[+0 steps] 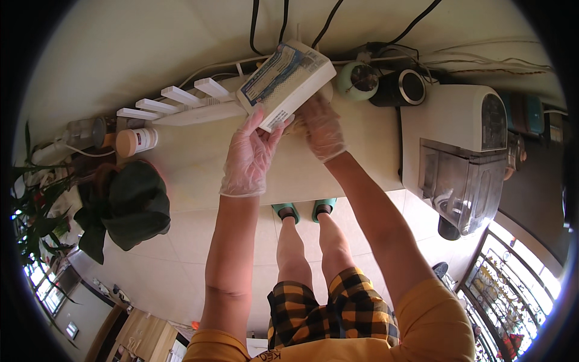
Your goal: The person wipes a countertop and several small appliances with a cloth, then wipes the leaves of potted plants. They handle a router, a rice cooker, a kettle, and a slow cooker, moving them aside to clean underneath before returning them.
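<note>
This looks like a home: left of the left fingers [259, 114] sit a router [202, 113] and a plant [137, 202]; right of the right fingers [312, 113], an appliance [449, 114] with a see-through tank [461, 184]; below both, green slippers [285, 211] and checked shorts [362, 311] over a tiled floor [187, 241], and, well apart to the lower right, a scrolled grille [508, 274]

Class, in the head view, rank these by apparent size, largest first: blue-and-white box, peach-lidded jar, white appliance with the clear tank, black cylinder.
1. White appliance
2. Blue-and-white box, raised, so possibly enlarged by nearness
3. Black cylinder
4. Peach-lidded jar
</note>
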The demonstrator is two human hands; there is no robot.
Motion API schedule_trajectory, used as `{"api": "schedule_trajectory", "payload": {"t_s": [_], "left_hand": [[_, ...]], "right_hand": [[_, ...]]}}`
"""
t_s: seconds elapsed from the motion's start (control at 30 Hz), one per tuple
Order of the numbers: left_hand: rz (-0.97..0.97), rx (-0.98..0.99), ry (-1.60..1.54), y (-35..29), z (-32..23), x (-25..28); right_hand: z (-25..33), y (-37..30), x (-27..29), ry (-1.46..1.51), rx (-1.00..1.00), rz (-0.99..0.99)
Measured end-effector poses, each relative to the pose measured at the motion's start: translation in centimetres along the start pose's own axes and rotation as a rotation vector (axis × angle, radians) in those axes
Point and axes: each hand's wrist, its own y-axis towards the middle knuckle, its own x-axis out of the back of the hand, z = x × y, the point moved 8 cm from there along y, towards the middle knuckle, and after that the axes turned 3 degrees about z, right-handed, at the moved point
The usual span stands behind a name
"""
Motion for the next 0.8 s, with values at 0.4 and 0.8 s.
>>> {"api": "schedule_trajectory", "payload": {"t_s": [0.4,0.8], "left_hand": [[-0.029,-0.026,0.038,-0.5,0.0,-1.1],[0.003,-0.054,0.133,0.9,2.3,1.8]], "right_hand": [[-1.6,-4.3,3.6,0.239,-0.088,-0.208],[-1.4,-10.7,-4.2,0.047,0.157,0.23]]}}
